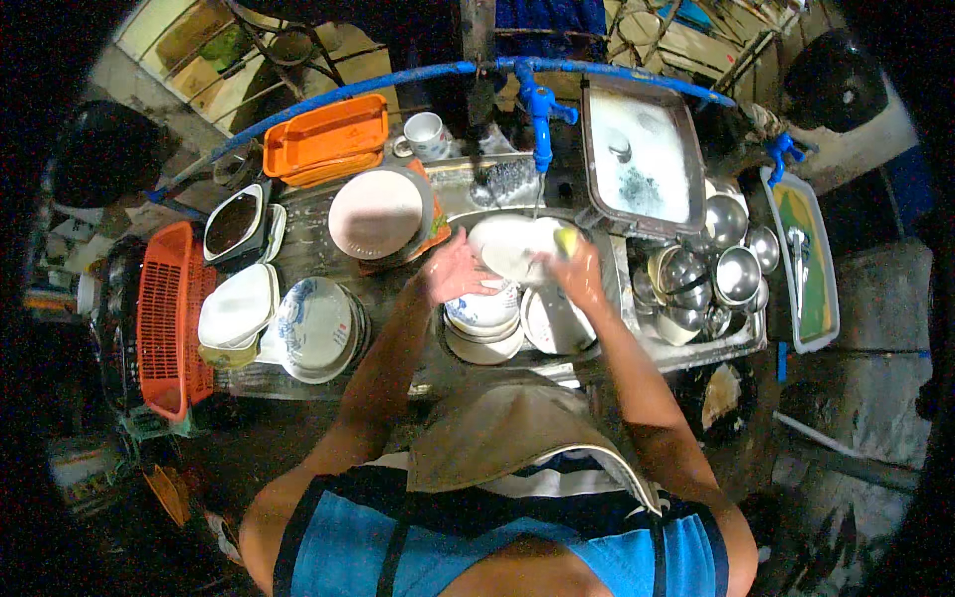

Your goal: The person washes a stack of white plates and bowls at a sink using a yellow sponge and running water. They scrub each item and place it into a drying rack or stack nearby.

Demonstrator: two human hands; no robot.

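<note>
My right hand (576, 272) presses a yellow-green sponge (566, 242) against a white plate (507, 242) at the sink. The plate is tilted under a thin stream from the blue tap (543, 112). My left hand (459, 272) is spread at the plate's left edge, palm showing; whether it bears the plate is hard to tell. Below the plate, in the round basin, stands a stack of blue-patterned bowls (481, 317), and beside it a white plate (556, 321) lies in the basin.
Stacked plates (317, 328), white plates (377, 213), orange trays (326, 138) and a mug (425, 134) stand left. An orange basket (175, 321) is at the far left. Right are a tub of suds (642, 157), steel bowls (737, 276) and a cutlery tray (802, 261). A blue pipe (336, 97) crosses behind.
</note>
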